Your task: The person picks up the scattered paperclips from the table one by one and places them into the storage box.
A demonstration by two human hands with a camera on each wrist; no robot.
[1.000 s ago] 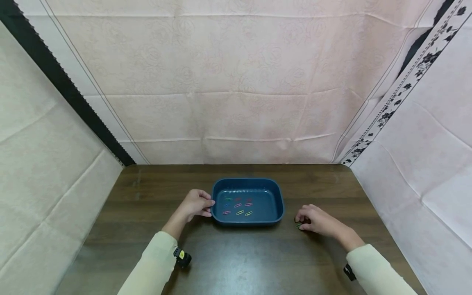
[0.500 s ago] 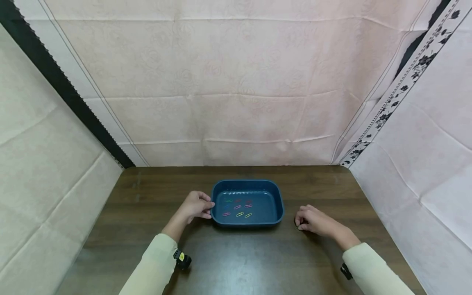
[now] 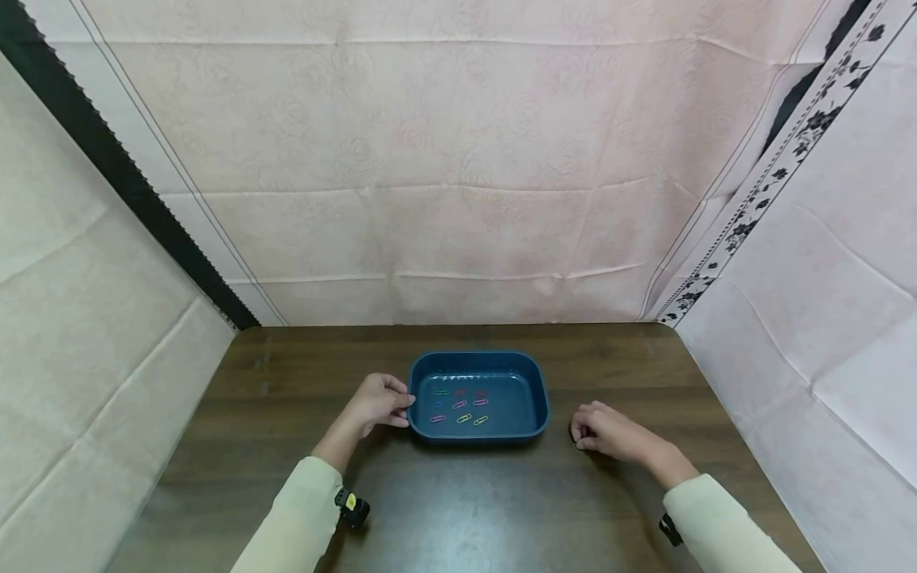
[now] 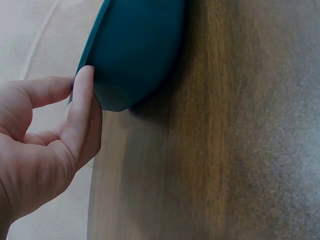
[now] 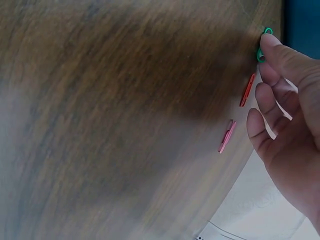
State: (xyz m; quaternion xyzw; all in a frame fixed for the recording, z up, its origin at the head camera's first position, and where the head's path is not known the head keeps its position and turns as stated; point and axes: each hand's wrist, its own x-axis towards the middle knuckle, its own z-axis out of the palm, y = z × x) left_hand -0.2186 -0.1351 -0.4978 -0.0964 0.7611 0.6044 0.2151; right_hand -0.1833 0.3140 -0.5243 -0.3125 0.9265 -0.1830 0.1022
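A blue rectangular tray stands on the table, with several small paper clips in green, red, blue, pink and yellow laid in rows inside. My left hand pinches the tray's left rim between thumb and fingers; the left wrist view shows the tray wall in this grip. To the right of the tray, my right hand is low over the table. Its thumb and index finger pinch a green paper clip, mostly hidden by the hand in the head view.
Near the right fingers, a red paper clip and a pink paper clip lie on the brown wooden table. Pale cloth hangs behind the table and along both sides.
My right thumb and fingers have drawn together on the green paper clip, which showed beneath them a second ago. My left hand keeps its hold on the tray rim.
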